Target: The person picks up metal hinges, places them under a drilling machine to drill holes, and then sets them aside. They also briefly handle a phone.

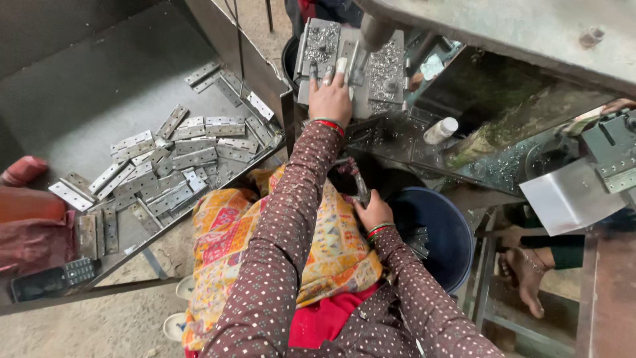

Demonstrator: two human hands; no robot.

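The left hand (329,99) lies flat, fingers spread, on a hinge plate (341,83) seated in the grey metal fixture (321,46) beneath the drill spindle (374,32); the plate's long axis appears to run away from the person, toward the top of the fixture, though the fingers cover most of it. Nearer the person than the fixture, the right hand (372,211) is closed around a dark lever handle (361,189) that stands roughly upright, its free end tilted slightly toward the fixture. Left of the fixture, a sloping steel tray (79,86) carries a loose heap of hinges (165,162) pointing every way. Right of and below the fixture sits a blue bucket (440,232).
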